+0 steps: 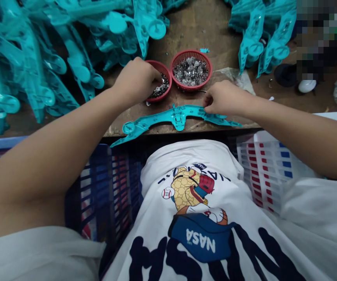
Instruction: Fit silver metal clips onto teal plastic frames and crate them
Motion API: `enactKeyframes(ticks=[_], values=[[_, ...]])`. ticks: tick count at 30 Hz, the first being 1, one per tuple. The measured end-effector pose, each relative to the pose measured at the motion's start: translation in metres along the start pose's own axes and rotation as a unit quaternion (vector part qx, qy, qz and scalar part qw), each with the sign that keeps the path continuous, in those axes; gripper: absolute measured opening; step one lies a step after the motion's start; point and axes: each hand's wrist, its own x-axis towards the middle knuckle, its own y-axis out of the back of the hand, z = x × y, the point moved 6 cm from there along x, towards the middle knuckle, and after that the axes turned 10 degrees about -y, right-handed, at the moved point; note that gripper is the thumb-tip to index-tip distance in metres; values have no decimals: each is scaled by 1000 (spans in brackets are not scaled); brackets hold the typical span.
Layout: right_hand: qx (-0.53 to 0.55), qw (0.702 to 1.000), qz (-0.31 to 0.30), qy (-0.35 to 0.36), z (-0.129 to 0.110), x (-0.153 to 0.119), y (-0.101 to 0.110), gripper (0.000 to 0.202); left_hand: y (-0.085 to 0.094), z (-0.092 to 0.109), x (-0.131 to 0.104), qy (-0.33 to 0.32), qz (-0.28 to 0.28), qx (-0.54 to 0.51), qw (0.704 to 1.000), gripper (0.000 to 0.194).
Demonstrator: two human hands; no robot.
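Note:
A curved turquoise plastic part (pixel 178 117) lies along the table's front edge, its left tip jutting over it. My left hand (pixel 140 80) reaches into the left red basket (pixel 170 84), which holds small dark metal pieces; its fingertips are hidden among them. Curled closed, my right hand (pixel 225 97) is at the right half of the turquoise part, with a thin dark rod-like thing showing beside its fingers. What its fingertips hold cannot be made out. Just behind is a second red basket (pixel 191 88) full of shiny metal pieces.
Many turquoise parts (pixel 30 58) are piled at the left, and more (pixel 254 43) stand at the back right. A clear plastic bag (pixel 238 80) lies behind my right hand. Below the table edge are a blue basket (pixel 98 187) and a white basket (pixel 262 168).

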Motion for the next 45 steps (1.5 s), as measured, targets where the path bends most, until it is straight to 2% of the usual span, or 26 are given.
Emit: enactKeyframes(ticks=[3, 6, 8, 11, 14, 19, 22, 24, 27, 29, 31, 34, 37, 40, 45], values=[[-29, 1000, 1, 12, -6, -6, -2, 29, 2, 16, 3, 39, 9, -33, 999, 26], [-43, 999, -25, 16, -13, -10, 3, 26, 5, 34, 6, 51, 57, -110, 991, 23], [-3, 1000, 2, 22, -22, -12, 18, 28, 7, 47, 6, 57, 99, -161, 980, 21], [107, 990, 82, 30, -36, -16, 46, 45, 5, 67, 3, 61, 130, -242, 960, 27], [162, 981, 92, 56, -45, -16, 54, 56, 0, 83, -2, 59, 119, -305, 943, 36], [155, 981, 53, 108, -49, -16, 53, 45, -12, 93, -7, 76, 104, -363, 923, 41], [137, 984, 48, 102, -41, -13, 58, 37, -20, 94, -5, 70, 101, -344, 931, 40], [108, 988, 39, 99, -31, -7, 58, 31, -27, 97, -3, 35, 89, -289, 953, 38], [50, 991, -4, 128, -17, 7, 46, 28, -47, 110, -6, -74, 10, -162, 984, 42], [10, 985, -43, 170, -12, 16, 31, 30, -64, 119, -12, -153, -60, -91, 982, 45], [-30, 975, -70, 208, -12, 21, 16, 32, -76, 123, -18, -200, -94, -49, 974, 46], [-79, 967, -86, 228, -15, 26, 2, 33, -80, 123, -21, -217, -100, -23, 971, 47], [-109, 963, -84, 231, -15, 27, -2, 34, -79, 122, -20, -218, -103, -16, 970, 47], [-132, 956, -54, 257, -13, 23, 0, 36, -79, 121, -19, -224, -109, -12, 968, 48], [-171, 927, -10, 334, -13, 17, -4, 38, -82, 117, -17, -228, -111, -13, 967, 46]])
